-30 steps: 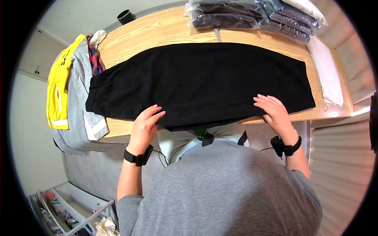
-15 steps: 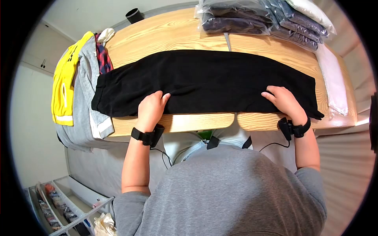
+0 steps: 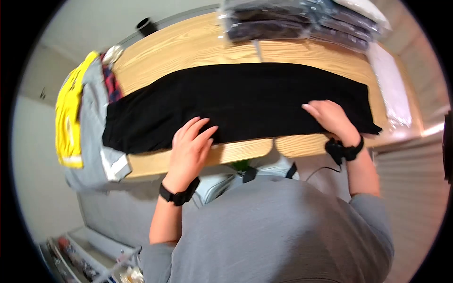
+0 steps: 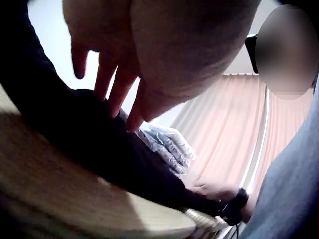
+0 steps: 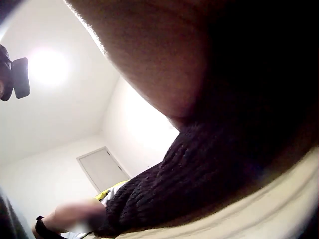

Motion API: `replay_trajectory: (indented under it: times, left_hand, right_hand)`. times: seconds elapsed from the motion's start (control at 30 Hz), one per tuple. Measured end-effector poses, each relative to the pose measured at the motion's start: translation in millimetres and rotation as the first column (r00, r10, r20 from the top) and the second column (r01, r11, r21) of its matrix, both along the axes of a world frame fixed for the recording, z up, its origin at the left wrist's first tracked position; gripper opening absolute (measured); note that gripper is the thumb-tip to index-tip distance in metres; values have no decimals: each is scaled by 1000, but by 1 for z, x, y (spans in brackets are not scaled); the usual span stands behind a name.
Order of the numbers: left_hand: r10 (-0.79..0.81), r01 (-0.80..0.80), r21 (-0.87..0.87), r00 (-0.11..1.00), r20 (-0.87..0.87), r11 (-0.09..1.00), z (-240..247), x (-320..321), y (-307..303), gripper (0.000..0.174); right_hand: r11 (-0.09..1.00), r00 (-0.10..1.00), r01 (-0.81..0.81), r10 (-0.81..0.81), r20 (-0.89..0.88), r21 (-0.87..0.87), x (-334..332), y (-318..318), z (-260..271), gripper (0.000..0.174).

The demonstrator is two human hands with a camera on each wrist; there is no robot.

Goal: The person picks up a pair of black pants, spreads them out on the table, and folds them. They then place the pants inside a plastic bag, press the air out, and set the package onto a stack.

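Black trousers (image 3: 255, 96), folded lengthwise into a long strip, lie across the wooden table (image 3: 243, 152) with the elastic waistband towards the left. My left hand (image 3: 189, 147) is over their near edge, fingers straight and spread. In the left wrist view those fingers (image 4: 115, 89) point down at the dark cloth. Towards the right end, my right hand (image 3: 332, 119) rests on the trousers, thumb towards the left. Dark ribbed cloth (image 5: 159, 194) fills much of the right wrist view, where the right fingers are hidden.
Yellow (image 3: 71, 118) and grey garments (image 3: 96, 127) hang over the table's left end, beside a red-checked cloth (image 3: 111, 85). Bagged folded clothes (image 3: 269, 26) are stacked at the back right. A white packet (image 3: 391, 89) lies along the right edge. A black cup (image 3: 146, 27) stands behind the table.
The trousers' near edge has moved away from my body, so the strip is narrower and the table's front shows. My left hand's fingers, bent half a second ago, are now spread out.
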State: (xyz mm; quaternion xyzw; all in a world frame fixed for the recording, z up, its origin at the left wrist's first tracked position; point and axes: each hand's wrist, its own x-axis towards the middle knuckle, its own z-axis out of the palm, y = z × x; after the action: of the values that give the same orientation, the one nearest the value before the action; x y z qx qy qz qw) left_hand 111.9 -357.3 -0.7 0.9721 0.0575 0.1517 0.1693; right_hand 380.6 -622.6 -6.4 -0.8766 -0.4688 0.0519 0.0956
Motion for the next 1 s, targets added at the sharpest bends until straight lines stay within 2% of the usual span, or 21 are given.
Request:
replay_trajectory:
  times: [0.03,0.07,0.13,0.17,0.23,0.33,0.37,0.47,0.6,0.67,0.7,0.73,0.8,0.87,0.93,0.97,1.0]
  left_hand:
    - [38,-35,27,995,-95,999,-8,0,-2,37]
    - [78,-68,63,979,-187,996,-15,0,-4,41]
    - [130,-103,109,951,-280,989,-19,3,-10,51]
    - [144,-110,135,948,-285,985,-22,5,-11,54]
    - [146,-113,126,947,-287,986,-20,7,-12,53]
    - [152,-124,109,942,-300,986,-19,8,-12,53]
    - [154,-127,108,941,-301,986,-19,8,-12,53]
    - [163,-138,102,939,-304,985,-19,9,-14,52]
    - [164,-138,115,948,-271,984,-22,9,-13,50]
    - [180,-149,129,944,-276,980,-22,10,-15,50]
    - [190,-156,141,942,-276,978,-22,10,-16,50]
    - [189,-156,140,944,-271,978,-22,11,-17,50]
    - [231,-186,174,927,-296,967,-23,12,-19,51]
    - [256,-199,210,920,-297,957,-23,17,-26,50]
    - [289,-221,248,913,-287,943,-22,23,-31,48]
    - [284,-215,242,910,-302,946,-18,27,-35,47]
    - [270,-211,211,913,-306,954,-17,29,-38,46]
  right_hand:
    - [998,999,29,-31,-31,-50,2,0,2,40]
    - [999,997,38,-39,-61,-10,4,-3,1,41]
    - [990,975,134,-137,-175,-33,6,-14,13,36]
    - [985,972,167,-172,-158,-48,8,-29,21,36]
    - [980,961,175,-150,-233,90,11,-59,36,33]
    - [950,920,300,-262,-290,93,26,-117,39,37]
    - [946,926,321,-305,-223,39,26,-133,45,42]
    - [863,839,479,-397,-373,159,33,-177,35,47]
    - [809,802,539,-407,-438,234,52,-210,8,46]
    - [567,531,777,-361,-766,272,59,-219,-10,38]
    - [537,534,775,-274,-800,333,60,-215,-13,31]
    - [536,537,774,-274,-798,337,65,-214,-16,31]
    - [556,653,721,-343,-676,414,79,-211,-19,33]
    - [642,780,623,-471,-412,447,81,-198,0,39]
    - [651,799,600,-507,-321,465,94,-197,13,35]
    - [611,810,586,-450,-376,532,97,-195,20,30]
    - [617,818,575,-459,-347,538,96,-192,30,26]
